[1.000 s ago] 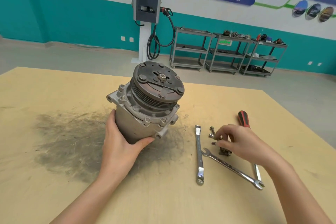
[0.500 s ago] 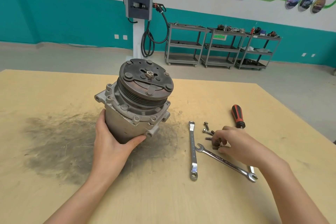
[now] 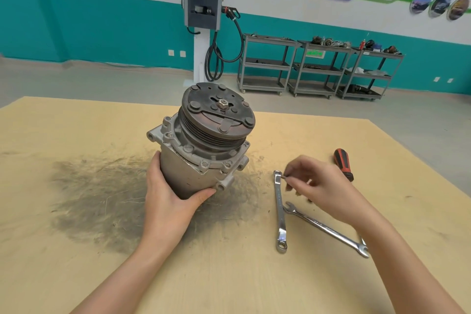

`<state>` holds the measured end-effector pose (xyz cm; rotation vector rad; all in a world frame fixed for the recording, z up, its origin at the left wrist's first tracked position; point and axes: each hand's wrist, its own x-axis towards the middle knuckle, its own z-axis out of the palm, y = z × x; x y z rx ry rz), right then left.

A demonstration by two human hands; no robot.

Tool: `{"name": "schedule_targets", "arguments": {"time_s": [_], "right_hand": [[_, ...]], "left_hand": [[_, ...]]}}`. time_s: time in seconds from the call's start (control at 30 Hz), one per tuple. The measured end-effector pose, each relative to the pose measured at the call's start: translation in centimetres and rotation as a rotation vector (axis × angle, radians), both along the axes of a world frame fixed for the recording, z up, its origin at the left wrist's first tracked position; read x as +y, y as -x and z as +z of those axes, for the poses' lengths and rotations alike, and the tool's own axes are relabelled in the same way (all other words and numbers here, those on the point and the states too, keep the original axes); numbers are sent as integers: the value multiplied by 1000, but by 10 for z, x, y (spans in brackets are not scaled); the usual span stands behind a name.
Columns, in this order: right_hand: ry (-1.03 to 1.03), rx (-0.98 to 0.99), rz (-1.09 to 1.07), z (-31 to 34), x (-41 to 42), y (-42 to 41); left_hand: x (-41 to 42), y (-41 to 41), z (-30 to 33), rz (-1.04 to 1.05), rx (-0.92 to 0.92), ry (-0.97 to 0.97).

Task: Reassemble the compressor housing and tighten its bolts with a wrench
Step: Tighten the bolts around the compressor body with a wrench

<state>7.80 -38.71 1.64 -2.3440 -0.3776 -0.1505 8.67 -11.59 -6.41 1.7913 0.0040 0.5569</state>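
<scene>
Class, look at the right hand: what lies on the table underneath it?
Under the right hand, the open-end wrench and part of the screwdriver pass beneath it; any loose bolts there are covered.

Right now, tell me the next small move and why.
Probably carry the bolt pinched in the right hand across to a hole in the flange of the compressor. The left hand holds the housing tilted, and both wrenches lie untouched on the table.
</scene>
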Motion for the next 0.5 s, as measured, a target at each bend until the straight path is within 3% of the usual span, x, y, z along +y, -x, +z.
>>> {"name": "schedule_targets", "arguments": {"time_s": [0.2,0.5], "right_hand": [[-295,-112,90,40,44,-16],[-253,-157,1,34,65,-37]], "left_hand": [[1,-1,0,-4,5,-4],[0,-1,-1,3,-16,13]]}}
